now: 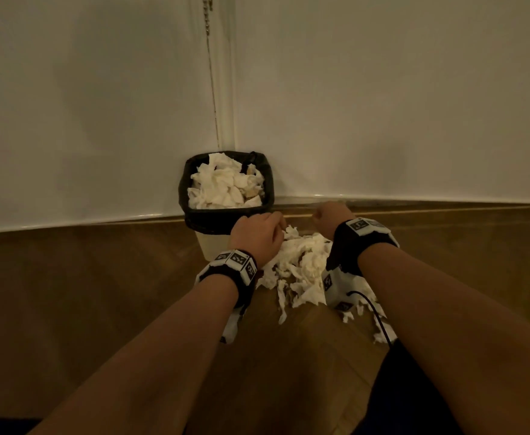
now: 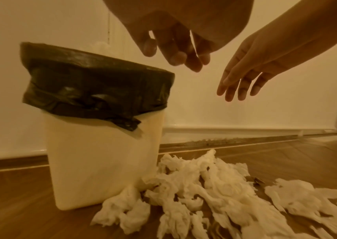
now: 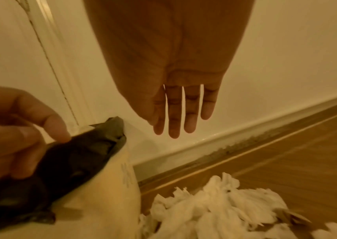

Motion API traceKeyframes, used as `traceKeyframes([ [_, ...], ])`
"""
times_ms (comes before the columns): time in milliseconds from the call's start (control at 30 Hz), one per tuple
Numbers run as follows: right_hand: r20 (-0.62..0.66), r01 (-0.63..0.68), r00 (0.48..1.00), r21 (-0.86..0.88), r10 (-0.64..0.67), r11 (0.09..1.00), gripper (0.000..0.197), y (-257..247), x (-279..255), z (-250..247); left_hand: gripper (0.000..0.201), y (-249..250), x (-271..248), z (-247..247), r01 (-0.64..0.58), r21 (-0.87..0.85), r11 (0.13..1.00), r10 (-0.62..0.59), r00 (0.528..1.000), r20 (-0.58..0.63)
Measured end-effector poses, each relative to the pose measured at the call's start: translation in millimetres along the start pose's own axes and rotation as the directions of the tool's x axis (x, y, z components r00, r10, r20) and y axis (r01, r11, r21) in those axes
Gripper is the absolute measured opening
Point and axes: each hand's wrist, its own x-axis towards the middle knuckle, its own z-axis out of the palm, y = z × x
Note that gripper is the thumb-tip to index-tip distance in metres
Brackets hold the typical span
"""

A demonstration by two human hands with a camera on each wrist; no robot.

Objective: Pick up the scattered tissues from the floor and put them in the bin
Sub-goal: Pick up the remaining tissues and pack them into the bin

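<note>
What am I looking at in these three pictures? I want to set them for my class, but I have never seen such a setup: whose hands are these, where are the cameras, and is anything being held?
A person wears three cameras: one on the head, one on each wrist. The head view looks down at both hands above a pile of torn tissues on a wooden floor. A bin with a black liner stands in the corner, already heaped with tissues. The left wrist view shows the left hand over the bin's edge and the right hand reaching in. The right wrist view looks along the right palm. Both hands are empty, fingers relaxed.
</note>
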Motion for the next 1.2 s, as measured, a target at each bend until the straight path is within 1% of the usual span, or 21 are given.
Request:
traceKeyframes([
  [100, 0.091, -0.044, 0.995, -0.035, 0.048, 0.998, 0.017, 16.3, 1.2, 12.3, 0.02, 6.4, 1.5, 16.9, 0.035, 0.003, 0.999, -0.035, 0.991, 0.126],
  [167, 0.132, -0.064, 0.989, -0.053, 0.071, 0.997, 0.017, 26.7, 3.2, 21.8, 0.021, 8.9, 2.9, 27.8, 0.058, 0.022, 0.998, -0.061, 0.973, 0.221],
  [300, 0.227, -0.095, 0.968, -0.06, 0.106, 0.994, 0.031, 37.8, 6.8, 37.2, 0.025, 8.6, 3.5, 53.5, 0.088, 0.1, 0.991, -0.122, 0.903, 0.413],
  [367, 0.279, -0.084, 0.955, -0.076, 0.102, 0.994, 0.041, 42.8, 7.9, 48.2, 0.026, 4.5, 1.6, 67.3, 0.113, 0.14, 0.984, -0.167, 0.862, 0.478],
  [400, 0.291, -0.085, 0.951, -0.083, 0.105, 0.993, 0.042, 46.8, 9.4, 55.9, 0.028, 1.7, 0.1, 73.8, 0.119, 0.158, 0.98, -0.184, 0.844, 0.503],
  [433, 0.3, -0.083, 0.948, -0.09, 0.106, 0.992, 0.04, 50.6, 9.8, 64.1, 0.028, -1.5, -1.5, 79.8, 0.121, 0.174, 0.977, -0.196, 0.829, 0.524],
  [467, 0.297, -0.07, 0.951, -0.077, 0.09, 0.995, 0.037, 54.3, 9.4, 73.0, 0.028, -5.1, -3.4, 85.4, 0.125, 0.183, 0.975, -0.206, 0.818, 0.537],
  [533, 0.325, -0.086, 0.941, -0.035, 0.093, 0.996, 0.035, 59.7, 6.6, 92.5, 0.027, -12.4, -6.5, 96.0, 0.15, 0.196, 0.969, -0.235, 0.803, 0.548],
  [600, 0.356, -0.128, 0.927, 0.004, 0.118, 0.992, 0.04, 63.4, 1.4, 111.1, 0.027, -19.0, -9.5, 105.8, 0.181, 0.205, 0.962, -0.268, 0.777, 0.569],
  [667, 0.354, -0.151, 0.925, 0.015, 0.136, 0.988, 0.05, 66.3, -3.0, 125.3, 0.03, -24.6, -12.3, 114.8, 0.193, 0.198, 0.961, -0.275, 0.748, 0.604],
  [767, 0.351, -0.175, 0.925, 0.051, 0.146, 0.983, 0.063, 66.5, -2.5, 135.7, 0.034, -32.7, -17.6, 129.6, 0.219, 0.153, 0.964, -0.267, 0.741, 0.616],
  [833, 0.379, -0.177, 0.916, 0.085, 0.133, 0.98, 0.065, 62.3, -0.2, 136.8, 0.037, -36.6, -20.4, 138.0, 0.213, 0.129, 0.969, -0.246, 0.745, 0.62],
  [967, 0.478, -0.155, 0.873, 0.076, 0.1, 0.985, 0.057, 55.2, 2.4, 143.7, 0.04, -40.7, -25.8, 150.1, 0.173, 0.124, 0.977, -0.212, 0.737, 0.642],
  [1033, 0.496, -0.139, 0.863, 0.05, 0.096, 0.989, 0.05, 53.6, 0.9, 148.5, 0.04, -39.3, -27.3, 150.0, 0.161, 0.141, 0.977, -0.214, 0.724, 0.655],
  [1133, 0.472, -0.09, 0.876, -0.033, 0.095, 0.995, 0.044, 50.6, -0.9, 150.7, 0.041, -39.8, -31.6, 147.1, 0.165, 0.176, 0.97, -0.242, 0.653, 0.718],
  [1167, 0.457, -0.091, 0.883, -0.053, 0.105, 0.994, 0.043, 49.6, -1.6, 149.2, 0.043, -40.4, -32.7, 146.7, 0.158, 0.194, 0.968, -0.25, 0.636, 0.73],
  [1200, 0.43, -0.099, 0.896, -0.045, 0.109, 0.994, 0.04, 49.8, -0.8, 147.9, 0.043, -39.7, -33.6, 145.4, 0.152, 0.209, 0.966, -0.258, 0.63, 0.732],
])
